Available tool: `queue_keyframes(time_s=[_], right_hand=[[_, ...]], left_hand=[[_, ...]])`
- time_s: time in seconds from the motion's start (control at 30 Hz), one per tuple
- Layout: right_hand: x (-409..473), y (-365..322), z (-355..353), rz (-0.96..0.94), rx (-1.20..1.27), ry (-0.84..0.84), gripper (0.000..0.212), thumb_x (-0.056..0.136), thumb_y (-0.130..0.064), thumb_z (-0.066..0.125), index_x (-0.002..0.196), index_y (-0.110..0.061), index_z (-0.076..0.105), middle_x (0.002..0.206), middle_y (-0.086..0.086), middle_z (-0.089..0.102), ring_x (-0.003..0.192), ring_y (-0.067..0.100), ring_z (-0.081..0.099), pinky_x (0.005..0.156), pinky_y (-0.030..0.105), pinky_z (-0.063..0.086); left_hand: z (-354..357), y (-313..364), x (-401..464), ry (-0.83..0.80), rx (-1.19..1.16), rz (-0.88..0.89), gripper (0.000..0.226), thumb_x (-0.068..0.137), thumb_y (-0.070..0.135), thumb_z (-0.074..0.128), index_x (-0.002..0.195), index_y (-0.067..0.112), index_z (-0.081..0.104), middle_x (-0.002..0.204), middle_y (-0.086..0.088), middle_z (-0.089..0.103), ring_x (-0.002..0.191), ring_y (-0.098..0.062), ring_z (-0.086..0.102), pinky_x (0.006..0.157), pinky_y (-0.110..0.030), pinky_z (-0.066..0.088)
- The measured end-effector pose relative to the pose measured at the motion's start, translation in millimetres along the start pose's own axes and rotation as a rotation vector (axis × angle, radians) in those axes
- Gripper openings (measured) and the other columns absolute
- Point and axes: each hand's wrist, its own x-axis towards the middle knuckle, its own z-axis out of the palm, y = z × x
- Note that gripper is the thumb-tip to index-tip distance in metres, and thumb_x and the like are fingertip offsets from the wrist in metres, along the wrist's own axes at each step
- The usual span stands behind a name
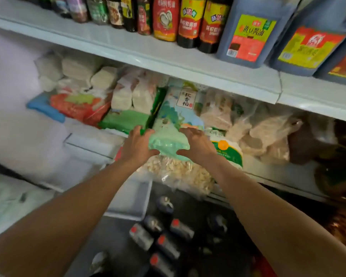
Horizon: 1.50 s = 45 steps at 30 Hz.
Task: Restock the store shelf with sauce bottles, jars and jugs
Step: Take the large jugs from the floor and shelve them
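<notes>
A pale green and blue food bag (172,124) lies on the lower shelf (278,174) among other packets. My left hand (137,144) grips its near left edge and my right hand (196,143) grips its near right edge. Under it sits a clear bag of pale pieces (180,174) that overhangs the shelf front. On the upper shelf (168,56) stand several dark sauce bottles (190,23) and large dark jugs (248,35). Low down, in shadow, more dark bottles with red caps (166,244) lie or stand below the shelf.
White noodle packs (78,70), a red bag (78,106) and a green packet (126,120) fill the left of the lower shelf. Clear bags of brownish goods (268,136) crowd the right. A white surface (18,126) rises at the far left.
</notes>
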Motion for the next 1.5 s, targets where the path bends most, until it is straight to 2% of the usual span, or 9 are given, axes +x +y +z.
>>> queue_keyframes(time_s=[0.2, 0.4, 0.57, 0.73, 0.83, 0.97, 1.07, 1.3, 1.5], right_hand=[[-14.7, -26.9, 90.8, 0.131, 0.085, -0.118, 0.075, 0.087, -0.044, 0.073, 0.151, -0.028, 0.036, 0.156, 0.004, 0.039, 0.143, 0.026, 0.034, 0.113, 0.04, 0.035], [-40.9, -43.4, 253.0, 0.358, 0.352, -0.266, 0.06, 0.088, -0.043, 0.071, 0.142, -0.025, 0.051, 0.143, 0.002, 0.053, 0.13, 0.024, 0.049, 0.104, 0.036, 0.044], [-71.5, -43.1, 400.0, 0.585, 0.537, -0.345, 0.045, 0.092, -0.045, 0.067, 0.131, -0.023, 0.061, 0.121, 0.0, 0.065, 0.113, 0.022, 0.061, 0.082, 0.027, 0.041], [-95.7, -38.9, 514.6, 0.786, 0.694, -0.324, 0.021, 0.095, -0.043, 0.064, 0.112, -0.031, 0.061, 0.105, -0.005, 0.061, 0.11, 0.023, 0.062, 0.095, 0.036, 0.047], [-103.4, -33.2, 563.4, 0.863, 0.736, -0.33, 0.014, 0.097, -0.041, 0.062, 0.108, -0.034, 0.057, 0.102, -0.007, 0.055, 0.103, 0.019, 0.058, 0.094, 0.036, 0.047], [-105.1, -22.7, 613.3, 0.901, 0.716, -0.327, 0.029, 0.097, -0.04, 0.061, 0.123, -0.024, 0.063, 0.106, -0.003, 0.057, 0.11, 0.025, 0.058, 0.096, 0.039, 0.048], [-104.8, -10.8, 646.2, 0.886, 0.689, -0.302, 0.043, 0.094, -0.044, 0.065, 0.132, -0.026, 0.059, 0.126, 0.001, 0.064, 0.118, 0.027, 0.058, 0.096, 0.039, 0.048], [-96.0, -0.1, 715.2, 0.696, 0.707, -0.129, 0.051, 0.093, -0.04, 0.068, 0.14, -0.029, 0.052, 0.154, 0.002, 0.042, 0.137, 0.023, 0.045, 0.107, 0.037, 0.04], [-80.4, 4.5, 758.4, 0.735, 0.828, 0.02, 0.041, 0.089, -0.034, 0.073, 0.125, -0.015, 0.066, 0.137, 0.011, 0.057, 0.136, 0.03, 0.047, 0.109, 0.039, 0.041]], left_hand=[[55.6, -84.8, -25.2, -0.22, -0.056, -0.003, 0.076, 0.074, 0.046, 0.081, 0.14, 0.025, 0.048, 0.143, -0.012, 0.04, 0.129, -0.033, 0.044, 0.101, -0.047, 0.044], [152.7, -189.6, -62.2, -0.499, -0.115, -0.062, 0.075, 0.08, 0.047, 0.077, 0.143, 0.023, 0.045, 0.138, -0.008, 0.048, 0.122, -0.027, 0.051, 0.1, -0.041, 0.045], [251.5, -263.5, -97.3, -0.644, -0.204, -0.157, 0.083, 0.074, 0.052, 0.079, 0.142, 0.015, 0.049, 0.138, -0.011, 0.056, 0.125, -0.028, 0.053, 0.103, -0.036, 0.04], [351.9, -310.7, -119.4, -0.741, -0.241, -0.228, 0.075, 0.084, 0.039, 0.075, 0.147, 0.017, 0.043, 0.139, -0.013, 0.055, 0.127, -0.029, 0.053, 0.105, -0.038, 0.041], [406.1, -328.1, -128.6, -0.741, -0.272, -0.275, 0.076, 0.082, 0.048, 0.073, 0.147, 0.023, 0.042, 0.138, -0.009, 0.057, 0.124, -0.027, 0.055, 0.103, -0.041, 0.045], [460.1, -342.4, -137.4, -0.747, -0.29, -0.305, 0.074, 0.084, 0.049, 0.071, 0.147, 0.026, 0.041, 0.138, -0.01, 0.056, 0.125, -0.028, 0.054, 0.104, -0.043, 0.044], [487.9, -348.6, -139.8, -0.695, -0.327, -0.323, 0.074, 0.083, 0.045, 0.074, 0.146, 0.024, 0.042, 0.137, -0.01, 0.056, 0.123, -0.027, 0.054, 0.104, -0.041, 0.044], [555.6, -363.0, -129.3, -0.592, -0.465, -0.334, 0.096, 0.074, 0.048, 0.081, 0.153, 0.026, 0.03, 0.153, -0.003, 0.041, 0.136, -0.023, 0.045, 0.112, -0.045, 0.038], [604.3, -369.3, -107.1, -0.606, -0.424, -0.242, 0.105, 0.073, 0.031, 0.087, 0.155, 0.033, 0.022, 0.151, -0.001, 0.044, 0.139, -0.018, 0.04, 0.11, -0.026, 0.029]])
